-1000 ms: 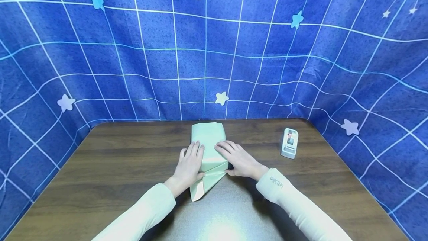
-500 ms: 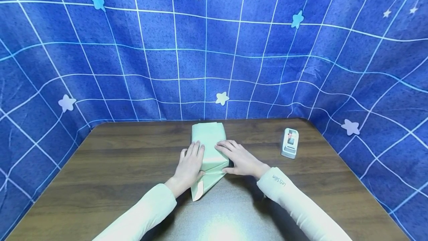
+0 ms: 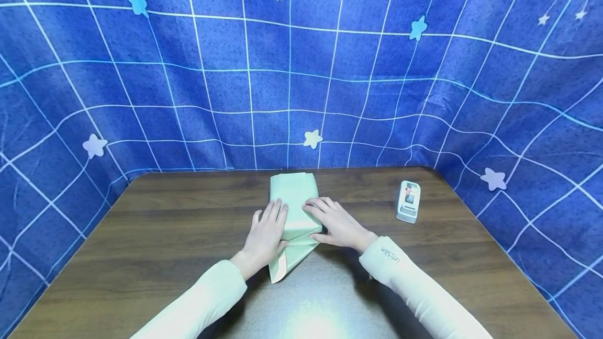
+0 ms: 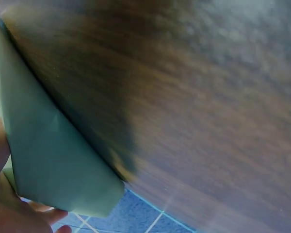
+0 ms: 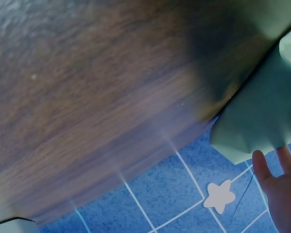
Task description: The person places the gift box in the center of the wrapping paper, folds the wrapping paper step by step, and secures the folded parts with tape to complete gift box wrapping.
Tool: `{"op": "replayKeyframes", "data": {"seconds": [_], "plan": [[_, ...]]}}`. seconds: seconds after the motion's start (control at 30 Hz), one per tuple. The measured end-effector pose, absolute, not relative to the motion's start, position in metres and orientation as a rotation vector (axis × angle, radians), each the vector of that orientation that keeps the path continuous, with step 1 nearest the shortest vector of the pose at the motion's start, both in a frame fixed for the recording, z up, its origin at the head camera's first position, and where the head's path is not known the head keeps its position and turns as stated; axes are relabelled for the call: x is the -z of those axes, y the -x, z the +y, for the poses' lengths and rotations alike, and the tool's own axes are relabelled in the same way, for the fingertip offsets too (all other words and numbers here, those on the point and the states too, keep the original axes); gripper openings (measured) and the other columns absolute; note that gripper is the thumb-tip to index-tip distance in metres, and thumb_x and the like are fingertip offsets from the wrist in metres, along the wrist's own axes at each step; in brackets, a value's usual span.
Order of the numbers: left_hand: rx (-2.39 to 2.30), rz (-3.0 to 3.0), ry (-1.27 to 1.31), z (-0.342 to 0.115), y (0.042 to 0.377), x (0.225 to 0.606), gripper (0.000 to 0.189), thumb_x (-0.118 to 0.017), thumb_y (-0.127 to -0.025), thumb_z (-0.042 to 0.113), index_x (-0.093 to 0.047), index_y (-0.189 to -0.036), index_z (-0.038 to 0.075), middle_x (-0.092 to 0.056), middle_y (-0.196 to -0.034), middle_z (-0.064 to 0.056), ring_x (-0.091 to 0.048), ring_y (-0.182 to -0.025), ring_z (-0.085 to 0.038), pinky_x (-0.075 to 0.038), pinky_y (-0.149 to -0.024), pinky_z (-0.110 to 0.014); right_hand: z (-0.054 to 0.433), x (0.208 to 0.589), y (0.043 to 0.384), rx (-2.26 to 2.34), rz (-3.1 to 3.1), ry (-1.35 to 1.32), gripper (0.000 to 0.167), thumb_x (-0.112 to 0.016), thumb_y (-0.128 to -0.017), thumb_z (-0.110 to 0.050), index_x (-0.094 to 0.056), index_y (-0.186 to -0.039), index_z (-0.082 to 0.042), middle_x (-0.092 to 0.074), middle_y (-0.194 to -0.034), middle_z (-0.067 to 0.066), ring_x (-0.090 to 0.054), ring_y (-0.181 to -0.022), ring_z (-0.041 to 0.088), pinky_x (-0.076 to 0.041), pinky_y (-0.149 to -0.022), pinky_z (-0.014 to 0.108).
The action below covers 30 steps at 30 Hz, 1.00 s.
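Note:
A box-shaped parcel wrapped in pale green paper [image 3: 294, 190] lies on the table between both hands. At its near end a folded paper flap [image 3: 298, 253] tapers toward the person, its tip showing a pale underside. My left hand [image 3: 266, 230] rests its extended fingers over the parcel's left top edge, thumb at the near end by the flap. Across from it, my right hand [image 3: 335, 224] lays its fingers on the right top edge, with the thumb touching the top of the flap. Both wrist views show the parcel's smooth green sides [image 4: 58, 150] and fingertips [image 5: 261, 164] reaching over it.
A small white and pale blue object with rounded corners [image 3: 408, 201] stands at the back right of the dark wooden table [image 3: 188, 208]. Behind the table hangs a blue curtain [image 3: 212, 88] with white grid lines and stars. Light glares off the table's near middle.
My right thumb has slid left from the parcel's near right corner onto the top of the flap. The left hand and the parcel stay in place.

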<state>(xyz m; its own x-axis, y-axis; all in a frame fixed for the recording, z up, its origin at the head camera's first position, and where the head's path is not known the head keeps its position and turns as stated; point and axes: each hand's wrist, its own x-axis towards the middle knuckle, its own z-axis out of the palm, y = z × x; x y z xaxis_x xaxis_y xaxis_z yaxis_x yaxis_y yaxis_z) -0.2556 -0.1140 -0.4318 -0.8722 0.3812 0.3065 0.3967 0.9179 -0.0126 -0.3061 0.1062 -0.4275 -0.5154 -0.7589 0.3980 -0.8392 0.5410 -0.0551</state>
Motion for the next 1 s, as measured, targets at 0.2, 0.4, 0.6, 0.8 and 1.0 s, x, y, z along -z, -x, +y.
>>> {"op": "replayKeyframes", "data": {"seconds": [0.2,0.4,0.6,0.8,1.0], "plan": [[0.228,-2.802,0.647,-0.122,0.254,0.425,0.083,-0.073,-0.076,0.031,-0.030,-0.140,0.002,-0.025,-0.148,-0.018,-0.024,-0.136,-0.034,-0.025,-0.102,-0.058,0.105,0.430,0.306,-0.329,-2.463,-1.292,0.068,-0.069,-0.077,-0.036,-0.043,-0.134,-0.011,-0.042,-0.136,0.004,-0.038,-0.122,0.023,-0.041,-0.087,0.039],[0.381,-2.850,0.787,-0.136,0.253,0.413,0.067,-0.058,-0.088,0.034,-0.031,-0.141,0.003,-0.023,-0.149,-0.019,-0.022,-0.138,-0.034,-0.021,-0.104,-0.060,0.104,0.432,0.307,-0.325,-2.461,-1.288,0.067,-0.069,-0.077,-0.036,-0.043,-0.134,-0.011,-0.042,-0.136,0.005,-0.039,-0.122,0.024,-0.040,-0.089,0.041],[0.370,-2.829,0.855,-0.148,0.254,0.406,0.041,-0.041,-0.097,0.019,-0.042,-0.136,0.005,-0.033,-0.146,-0.015,-0.030,-0.136,-0.028,-0.025,-0.102,-0.057,0.104,0.432,0.306,-0.314,-2.465,-1.284,0.067,-0.067,-0.078,-0.038,-0.043,-0.134,-0.011,-0.042,-0.136,0.005,-0.039,-0.122,0.024,-0.039,-0.091,0.042],[0.295,-2.772,0.961,-0.159,0.254,0.404,0.061,-0.060,-0.077,-0.007,-0.042,-0.134,0.005,-0.037,-0.144,-0.015,-0.035,-0.133,-0.031,-0.032,-0.097,-0.055,0.105,0.430,0.305,-0.327,-2.476,-1.290,0.067,-0.067,-0.078,-0.038,-0.042,-0.134,-0.011,-0.041,-0.136,0.005,-0.038,-0.122,0.024,-0.038,-0.093,0.043],[0.276,-2.740,1.022,-0.162,0.258,0.406,0.083,-0.080,-0.066,0.022,-0.038,-0.136,0.006,-0.036,-0.144,-0.016,-0.035,-0.131,-0.031,-0.033,-0.096,-0.051,0.105,0.430,0.305,-0.324,-2.488,-1.282,0.066,-0.066,-0.078,-0.038,-0.042,-0.135,-0.012,-0.041,-0.137,0.005,-0.038,-0.123,0.024,-0.039,-0.092,0.042]]}}
